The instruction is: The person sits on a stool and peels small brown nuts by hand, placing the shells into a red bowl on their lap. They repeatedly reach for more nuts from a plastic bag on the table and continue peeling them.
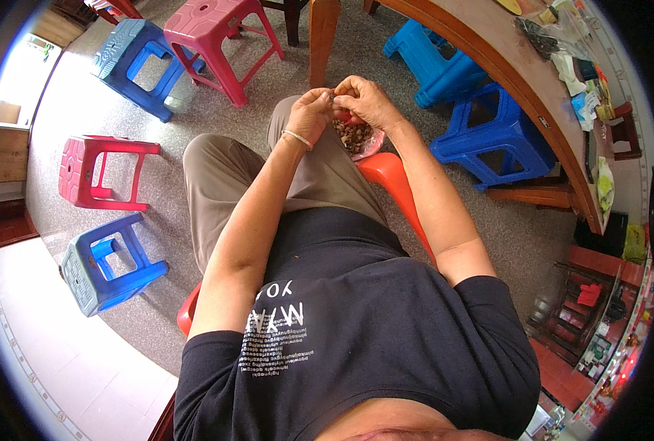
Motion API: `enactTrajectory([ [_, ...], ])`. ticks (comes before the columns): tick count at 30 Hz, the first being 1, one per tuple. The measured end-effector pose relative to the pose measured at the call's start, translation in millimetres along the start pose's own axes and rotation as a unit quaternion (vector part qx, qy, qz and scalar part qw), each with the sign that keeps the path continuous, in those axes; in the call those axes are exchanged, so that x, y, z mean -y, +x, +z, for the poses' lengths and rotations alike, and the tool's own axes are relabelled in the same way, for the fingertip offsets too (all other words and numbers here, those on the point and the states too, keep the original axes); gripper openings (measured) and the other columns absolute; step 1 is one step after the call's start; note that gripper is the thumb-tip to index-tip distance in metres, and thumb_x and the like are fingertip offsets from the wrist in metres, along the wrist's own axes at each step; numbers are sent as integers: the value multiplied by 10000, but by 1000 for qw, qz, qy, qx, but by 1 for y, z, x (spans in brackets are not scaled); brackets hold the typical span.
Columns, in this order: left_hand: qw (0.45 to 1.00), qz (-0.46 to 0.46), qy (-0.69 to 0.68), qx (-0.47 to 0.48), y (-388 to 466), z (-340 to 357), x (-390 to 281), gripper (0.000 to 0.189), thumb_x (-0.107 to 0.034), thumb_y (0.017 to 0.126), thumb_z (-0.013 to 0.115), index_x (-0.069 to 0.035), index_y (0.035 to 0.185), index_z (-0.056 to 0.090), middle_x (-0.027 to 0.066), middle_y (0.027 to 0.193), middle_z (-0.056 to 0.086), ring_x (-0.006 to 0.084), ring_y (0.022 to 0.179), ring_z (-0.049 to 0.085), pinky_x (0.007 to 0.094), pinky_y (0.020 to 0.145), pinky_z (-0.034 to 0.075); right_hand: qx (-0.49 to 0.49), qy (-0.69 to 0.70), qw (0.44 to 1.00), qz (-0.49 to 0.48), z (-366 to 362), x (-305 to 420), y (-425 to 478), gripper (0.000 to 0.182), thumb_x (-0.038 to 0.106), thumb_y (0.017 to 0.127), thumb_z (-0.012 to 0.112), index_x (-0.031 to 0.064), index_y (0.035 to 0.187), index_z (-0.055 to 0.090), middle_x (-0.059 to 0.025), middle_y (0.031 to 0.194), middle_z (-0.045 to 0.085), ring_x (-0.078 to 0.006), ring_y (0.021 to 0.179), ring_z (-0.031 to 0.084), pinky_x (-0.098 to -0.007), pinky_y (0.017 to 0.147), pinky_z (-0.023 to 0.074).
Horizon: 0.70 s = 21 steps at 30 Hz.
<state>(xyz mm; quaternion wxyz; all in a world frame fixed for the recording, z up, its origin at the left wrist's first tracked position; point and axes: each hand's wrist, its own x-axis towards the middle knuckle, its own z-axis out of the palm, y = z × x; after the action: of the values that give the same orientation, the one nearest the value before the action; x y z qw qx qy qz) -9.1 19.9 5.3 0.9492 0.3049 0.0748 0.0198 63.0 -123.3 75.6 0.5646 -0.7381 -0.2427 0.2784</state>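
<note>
Above the knees, my left hand (311, 114) and my right hand (368, 105) meet fingertip to fingertip. Pinched between them is a small dark piece (331, 98), too small to identify. A red object (350, 118) shows beneath the fingers of my right hand; whether that hand grips it cannot be told. Directly below my right hand are many small brown and pale pieces (354, 136), possibly shellfish or nuts. They lie in a container with a pinkish, translucent plastic rim (375, 144), partly covered by the hand and the knee.
Pink plastic stools (211, 27) (104, 171) and blue ones (134, 60) (112, 264) stand on the speckled floor at left. More blue stools (443, 66) (498, 132) sit under a wooden table (503, 60) at right. An orange-red plastic chair (396, 187) is under me.
</note>
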Motion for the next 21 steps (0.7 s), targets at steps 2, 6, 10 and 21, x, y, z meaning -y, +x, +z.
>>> enactTrajectory([
  [2, 1000, -4, 3, 2, -1, 1, -2, 119, -87, 932, 505, -32, 1012, 572, 76, 898, 631, 179, 787, 628, 312, 737, 533, -8, 9, 999, -38, 2, 2, -1, 138, 135, 839, 621, 15, 899, 594, -40, 779, 647, -59, 627, 571, -203, 482, 442],
  [6, 1000, -16, 12, 17, -1, 2, -3, 140, -78, 927, 508, -4, 1034, 561, 97, 897, 622, 201, 779, 627, 343, 746, 534, -4, -50, 996, -73, -4, -13, 7, 130, 134, 841, 616, 10, 877, 609, -52, 769, 650, -62, 612, 576, -202, 488, 450],
  [10, 999, -21, 2, 41, -3, -3, -4, 151, -71, 927, 504, -20, 1047, 579, 92, 927, 636, 181, 803, 628, 309, 752, 525, 18, -8, 1000, 5, -5, 9, -1, 143, 149, 844, 605, 12, 885, 619, -59, 749, 647, -65, 581, 570, -208, 488, 458],
  [21, 998, -1, -36, 47, -4, 0, -5, 279, 6, 872, 552, -11, 1149, 518, 121, 1018, 618, 223, 881, 639, 352, 813, 538, -5, -97, 993, -64, -3, 2, 2, 179, 131, 848, 571, -4, 958, 616, -46, 785, 640, -83, 682, 594, -221, 556, 485],
])
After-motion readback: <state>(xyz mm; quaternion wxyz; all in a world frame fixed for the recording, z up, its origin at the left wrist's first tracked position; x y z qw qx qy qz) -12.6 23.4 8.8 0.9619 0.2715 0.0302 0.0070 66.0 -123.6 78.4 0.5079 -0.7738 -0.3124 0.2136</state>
